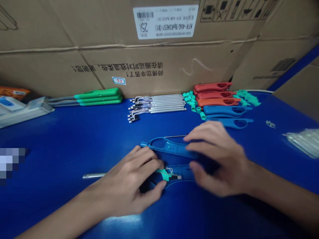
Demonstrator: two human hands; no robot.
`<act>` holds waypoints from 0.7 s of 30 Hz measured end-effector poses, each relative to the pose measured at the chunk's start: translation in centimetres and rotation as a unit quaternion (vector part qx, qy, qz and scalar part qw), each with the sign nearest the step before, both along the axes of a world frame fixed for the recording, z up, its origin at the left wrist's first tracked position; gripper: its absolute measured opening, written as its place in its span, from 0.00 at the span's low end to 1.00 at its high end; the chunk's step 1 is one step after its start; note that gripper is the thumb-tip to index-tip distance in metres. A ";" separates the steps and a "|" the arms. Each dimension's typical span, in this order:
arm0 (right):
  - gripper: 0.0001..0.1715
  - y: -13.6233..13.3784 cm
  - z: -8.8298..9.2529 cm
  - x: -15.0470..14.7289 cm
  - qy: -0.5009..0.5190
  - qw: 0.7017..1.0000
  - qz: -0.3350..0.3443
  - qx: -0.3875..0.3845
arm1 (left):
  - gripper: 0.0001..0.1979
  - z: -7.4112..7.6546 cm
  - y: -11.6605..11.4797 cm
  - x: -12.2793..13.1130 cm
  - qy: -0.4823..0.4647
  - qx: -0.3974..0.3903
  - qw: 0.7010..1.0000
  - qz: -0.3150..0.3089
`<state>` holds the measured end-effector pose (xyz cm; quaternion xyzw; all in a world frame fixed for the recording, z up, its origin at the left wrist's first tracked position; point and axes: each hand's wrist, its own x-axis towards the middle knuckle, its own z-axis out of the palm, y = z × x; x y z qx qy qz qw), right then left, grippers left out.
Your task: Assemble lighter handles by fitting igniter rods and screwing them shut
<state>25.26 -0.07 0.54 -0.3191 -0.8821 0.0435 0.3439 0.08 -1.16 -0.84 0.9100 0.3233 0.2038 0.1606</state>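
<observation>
My left hand (136, 177) is closed around the near blue lighter shell half (185, 171), thumb and fingers beside a green trigger piece (163, 174). White wires and a small black part (174, 177) lie in that shell. A silver lighter tube (93, 176) sticks out to the left from under my left hand. Just beyond lies a second blue shell half (171, 148), its hollow side up, close to my left fingertips. My right hand (216, 159), slightly blurred, hovers over the right ends of both halves with thumb and fingers apart. Whether it touches them is unclear.
Along a cardboard wall (174, 66) lie green lighter shells (99, 96), silver tubes with wires (166, 103), small green caps (193, 105), red shells (214, 94), more blue shells (224, 111) and green triggers (248, 97). A thin metal rod (174, 136) lies behind the second half. Clear plastic packs (304, 141) sit right.
</observation>
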 end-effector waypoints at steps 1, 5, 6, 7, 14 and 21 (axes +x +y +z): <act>0.07 0.6 -0.1 0.5 -0.001 0.999 -0.043 0.010 | 0.08 0.1 0.0 0.0 0.000 0.005 1.000 -0.001; 0.15 2.4 -1.3 1.6 -0.115 0.986 -0.104 -0.054 | 0.08 0.3 0.0 0.0 0.002 0.016 1.000 -0.003; 0.15 2.5 -1.7 1.6 -0.127 0.984 -0.100 -0.079 | 0.08 0.3 0.1 0.0 0.003 0.014 1.000 -0.003; 0.15 2.6 -2.1 1.6 -0.129 0.982 -0.096 -0.099 | 0.08 0.3 0.1 0.0 0.004 0.013 1.000 -0.002; 0.14 2.5 -2.4 1.2 -0.087 0.979 -0.098 -0.156 | 0.09 0.1 0.1 0.0 0.007 0.015 1.000 0.004; 0.10 1.6 -0.5 1.5 -0.031 0.988 -0.108 -0.101 | 0.08 0.2 0.2 0.0 0.003 0.017 1.000 0.004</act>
